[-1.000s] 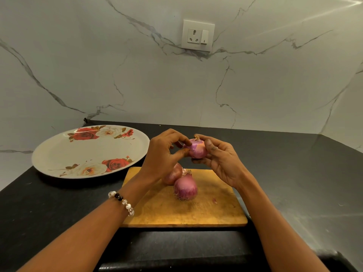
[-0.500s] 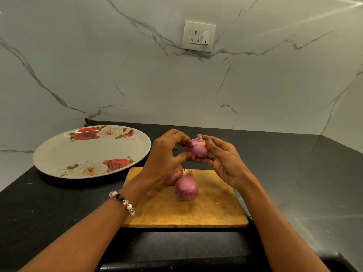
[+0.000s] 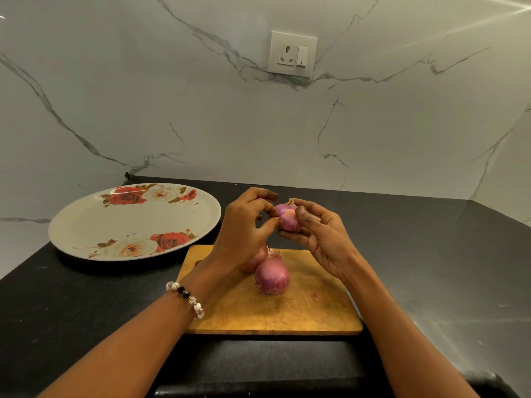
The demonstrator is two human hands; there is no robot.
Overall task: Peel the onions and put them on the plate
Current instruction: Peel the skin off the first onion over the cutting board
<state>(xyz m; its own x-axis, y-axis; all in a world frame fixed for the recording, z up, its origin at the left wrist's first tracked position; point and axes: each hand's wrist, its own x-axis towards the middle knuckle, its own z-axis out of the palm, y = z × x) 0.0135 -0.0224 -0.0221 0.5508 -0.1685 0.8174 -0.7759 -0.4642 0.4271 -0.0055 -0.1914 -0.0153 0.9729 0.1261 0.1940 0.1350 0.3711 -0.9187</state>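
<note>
**Peeling in hand: first onion, skin not yet off**

Your right hand point(image 3: 321, 237) cradles the held onion point(image 3: 287, 218) at frame centre, above the cutting board point(image 3: 316, 314); your left hand point(image 3: 244, 228) pinches its skin with curled fingers point(image 3: 268, 208). Pull downward from the dry tip. The skin looks purple, largely intact. Two onions point(image 3: 271, 278) wait below; the plate point(image 3: 86, 222) sits left.

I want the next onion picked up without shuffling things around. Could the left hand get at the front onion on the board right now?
Probably yes, once freed: the left hand is picking at the held onion. The front onion sits uncovered on the cutting board, just below that hand.
</note>
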